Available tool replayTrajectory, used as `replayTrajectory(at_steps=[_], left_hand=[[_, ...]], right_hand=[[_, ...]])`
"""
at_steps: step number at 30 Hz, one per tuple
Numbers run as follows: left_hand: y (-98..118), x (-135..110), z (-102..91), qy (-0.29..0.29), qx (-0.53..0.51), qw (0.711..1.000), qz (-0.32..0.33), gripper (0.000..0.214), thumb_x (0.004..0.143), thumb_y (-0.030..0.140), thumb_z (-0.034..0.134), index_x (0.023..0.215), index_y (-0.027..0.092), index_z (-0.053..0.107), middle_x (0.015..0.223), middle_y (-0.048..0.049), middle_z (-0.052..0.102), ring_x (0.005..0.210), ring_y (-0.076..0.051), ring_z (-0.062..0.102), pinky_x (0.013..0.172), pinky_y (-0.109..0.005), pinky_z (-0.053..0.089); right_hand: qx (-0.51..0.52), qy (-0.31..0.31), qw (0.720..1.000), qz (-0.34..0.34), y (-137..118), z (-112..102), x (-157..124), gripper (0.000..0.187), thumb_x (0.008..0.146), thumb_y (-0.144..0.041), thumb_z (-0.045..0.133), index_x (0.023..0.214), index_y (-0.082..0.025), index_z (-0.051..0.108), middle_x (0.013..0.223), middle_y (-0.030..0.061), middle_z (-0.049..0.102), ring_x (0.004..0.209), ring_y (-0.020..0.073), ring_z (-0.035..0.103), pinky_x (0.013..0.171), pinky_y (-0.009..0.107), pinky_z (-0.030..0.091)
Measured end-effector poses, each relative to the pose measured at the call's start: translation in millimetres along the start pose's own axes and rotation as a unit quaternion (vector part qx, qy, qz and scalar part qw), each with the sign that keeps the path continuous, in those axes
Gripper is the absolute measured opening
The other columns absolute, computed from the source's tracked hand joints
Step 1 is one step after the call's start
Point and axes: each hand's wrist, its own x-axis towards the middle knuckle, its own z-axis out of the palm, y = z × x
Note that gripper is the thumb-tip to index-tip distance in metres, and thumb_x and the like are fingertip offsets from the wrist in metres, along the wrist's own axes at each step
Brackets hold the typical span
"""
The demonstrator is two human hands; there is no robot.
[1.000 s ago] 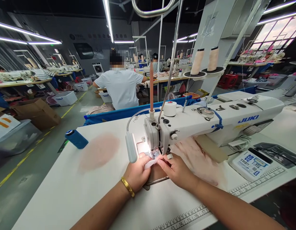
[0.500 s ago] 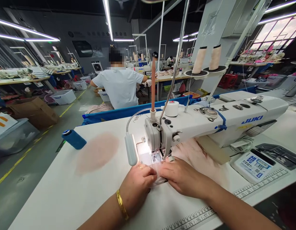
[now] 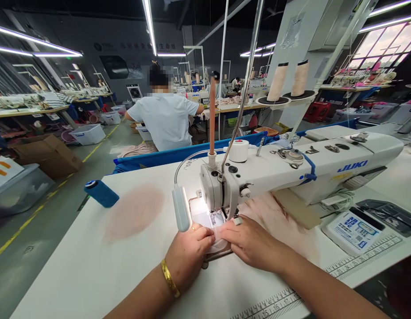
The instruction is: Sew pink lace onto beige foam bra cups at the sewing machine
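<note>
My left hand (image 3: 194, 243), with a gold bracelet at the wrist, pinches the left side of a thin, pale sheer fabric (image 3: 219, 244) just in front of the needle area. On the other side of that fabric, my right hand (image 3: 247, 239) has its fingers closed on it, next to the presser foot (image 3: 217, 218). The white sewing machine (image 3: 265, 166) stands over the work, its lamp (image 3: 181, 208) shining on the needle plate. Pinkish sheer fabric (image 3: 275, 212) lies behind my right hand, under the machine arm. The fingertips partly hide the fabric edge.
A blue thread spool (image 3: 102, 193) lies at the table's left. At the right are a white control box (image 3: 353, 230) and a printed ruler (image 3: 275, 305). Two thread cones (image 3: 277, 84) stand on a rack. Beyond the blue cloth trough (image 3: 152, 157) sits a person in a light shirt (image 3: 165, 119).
Both hands stay at the needle area and keep hold of the fabric. They have shifted very slightly, and more of the needle plate's front edge shows between them.
</note>
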Motion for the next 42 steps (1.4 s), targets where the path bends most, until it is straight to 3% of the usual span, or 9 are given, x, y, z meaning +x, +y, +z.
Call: replayTrajectory(at_steps=[7, 15, 26, 30, 32, 35, 37, 39, 42], left_hand=[[-10, 4, 4.0, 0.015, 0.041, 0.999, 0.0, 0.023, 0.098, 0.007, 0.049, 0.099, 0.021, 0.067, 0.096, -0.002, 0.075, 0.077, -0.019, 0.065, 0.075, -0.035, 0.052], [-20, 4, 8.8, 0.028, 0.078, 0.997, 0.008, 0.023, 0.104, 0.014, 0.045, 0.102, 0.019, 0.067, 0.105, -0.0031, 0.076, 0.085, -0.02, 0.067, 0.08, -0.037, 0.056], [-19, 4, 8.5, 0.034, 0.073, 0.997, -0.005, 0.027, 0.103, 0.012, 0.044, 0.099, 0.017, 0.07, 0.105, -0.0055, 0.076, 0.087, -0.022, 0.066, 0.082, -0.04, 0.056], [-15, 4, 2.1, 0.008, 0.047, 0.998, -0.029, 0.023, 0.097, 0.011, 0.047, 0.104, 0.018, 0.069, 0.112, -0.0068, 0.073, 0.1, -0.026, 0.066, 0.092, -0.044, 0.055], [-10, 4, -6.1, -0.019, 0.036, 0.997, -0.064, 0.018, 0.095, 0.02, 0.055, 0.106, 0.019, 0.068, 0.119, -0.0091, 0.07, 0.109, -0.03, 0.063, 0.096, -0.048, 0.053], [-1, 6, -22.5, -0.086, -0.008, 0.99, -0.11, 0.019, 0.093, 0.04, 0.065, 0.09, 0.021, 0.067, 0.095, -0.0062, 0.07, 0.089, -0.027, 0.064, 0.082, -0.043, 0.055], [2, 8, -31.5, -0.111, -0.069, 0.985, -0.114, 0.024, 0.096, 0.043, 0.061, 0.083, 0.023, 0.066, 0.076, -0.0017, 0.064, 0.074, -0.022, 0.06, 0.072, -0.036, 0.053], [0, 10, -35.1, -0.087, -0.092, 0.987, -0.1, 0.024, 0.102, 0.036, 0.05, 0.09, 0.024, 0.068, 0.075, -0.0013, 0.064, 0.073, -0.02, 0.059, 0.072, -0.034, 0.052], [-15, 10, -28.8, -0.012, -0.019, 0.997, -0.071, 0.029, 0.101, 0.02, 0.041, 0.106, 0.02, 0.069, 0.097, -0.0073, 0.068, 0.087, -0.022, 0.061, 0.08, -0.037, 0.054]], right_hand=[[-0.013, 0.042, 0.999, 0.013, -1, 2, 3, 0.035, 0.08, 0.001, 0.05, 0.1, -0.021, 0.069, 0.096, 0.0026, 0.071, 0.08, 0.0213, 0.05, 0.072, 0.032, 0.038], [-0.051, 0.105, 0.993, 0.031, 6, 14, 3, 0.042, 0.08, -0.004, 0.051, 0.115, -0.018, 0.069, 0.086, 0.0072, 0.064, 0.082, 0.0229, 0.052, 0.069, 0.03, 0.041], [-0.044, 0.094, 0.994, 0.043, 4, 13, 4, 0.046, 0.085, -0.006, 0.048, 0.126, -0.017, 0.068, 0.104, 0.0119, 0.068, 0.094, 0.0254, 0.057, 0.078, 0.033, 0.049], [-0.038, 0.089, 0.995, 0.036, 2, 13, 4, 0.046, 0.084, -0.005, 0.049, 0.123, -0.018, 0.07, 0.106, 0.0113, 0.07, 0.093, 0.0251, 0.056, 0.077, 0.033, 0.048], [-0.029, 0.066, 0.997, 0.018, 4, 10, 5, 0.046, 0.082, -0.005, 0.051, 0.121, -0.021, 0.071, 0.11, 0.0086, 0.072, 0.093, 0.0247, 0.056, 0.079, 0.034, 0.048], [-0.058, 0.055, 0.995, 0.064, 14, 3, 8, 0.036, 0.081, -0.004, 0.054, 0.107, -0.02, 0.074, 0.103, 0.0085, 0.074, 0.093, 0.0263, 0.056, 0.084, 0.039, 0.046], [-0.089, 0.07, 0.987, 0.11, 20, 0, 7, 0.027, 0.082, -0.002, 0.053, 0.092, -0.017, 0.073, 0.091, 0.0103, 0.072, 0.091, 0.0271, 0.056, 0.086, 0.041, 0.045], [-0.091, 0.108, 0.984, 0.108, 20, 0, 4, 0.024, 0.084, -0.002, 0.051, 0.079, -0.017, 0.069, 0.084, 0.0102, 0.069, 0.086, 0.0255, 0.055, 0.084, 0.04, 0.044], [-0.036, 0.129, 0.991, 0.017, 6, 3, 0, 0.02, 0.089, -0.008, 0.052, 0.081, -0.019, 0.068, 0.084, 0.0075, 0.067, 0.085, 0.0233, 0.055, 0.082, 0.036, 0.044]])
